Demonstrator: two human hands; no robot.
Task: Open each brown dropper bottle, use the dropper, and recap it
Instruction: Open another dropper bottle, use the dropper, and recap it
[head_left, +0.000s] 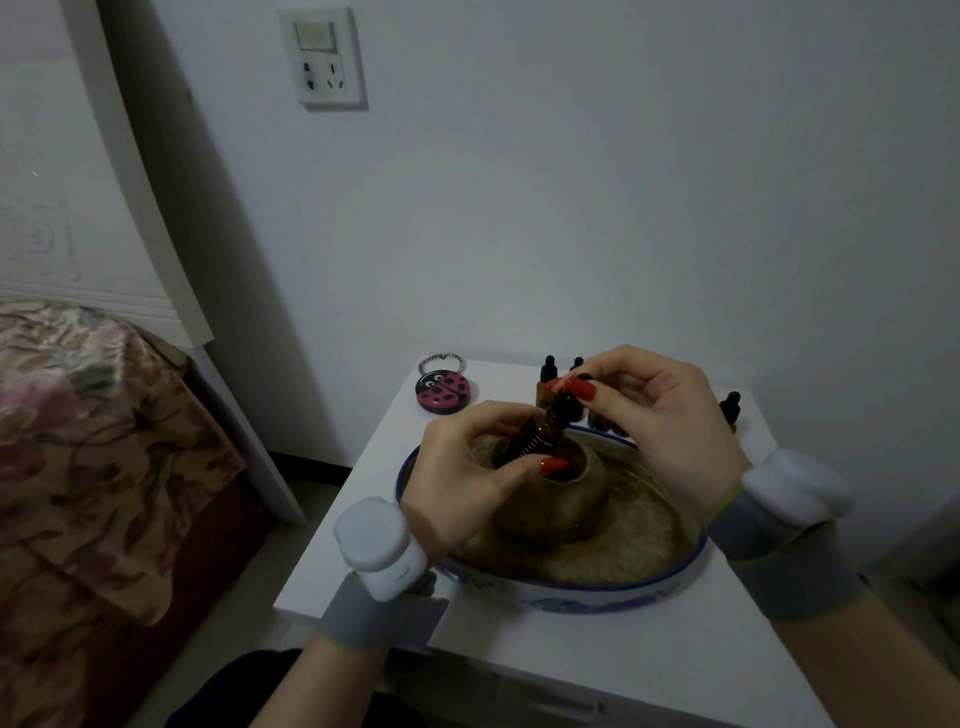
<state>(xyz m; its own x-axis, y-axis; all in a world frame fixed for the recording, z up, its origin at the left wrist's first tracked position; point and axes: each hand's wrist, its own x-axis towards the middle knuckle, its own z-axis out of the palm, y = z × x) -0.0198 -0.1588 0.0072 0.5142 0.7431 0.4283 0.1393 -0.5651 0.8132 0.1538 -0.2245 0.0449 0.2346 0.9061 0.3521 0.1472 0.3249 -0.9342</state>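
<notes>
My left hand (467, 478) grips a brown dropper bottle (535, 434), held tilted over the mouth of a brown clay pot (561, 506). My right hand (660, 421) pinches the bottle's black dropper cap (563, 401) at the neck; whether the cap is screwed on or lifted off cannot be told. Several more brown dropper bottles with black caps stand at the back of the white table: one (546, 387) behind the held bottle, another (730, 408) at the far right, others partly hidden by my right hand.
The pot sits in a wide blue-rimmed white basin (571, 592) filled with brownish material. A red ladybird tin (442, 392) with a bead ring lies at the back left. A bed (93, 457) stands to the left, the wall close behind.
</notes>
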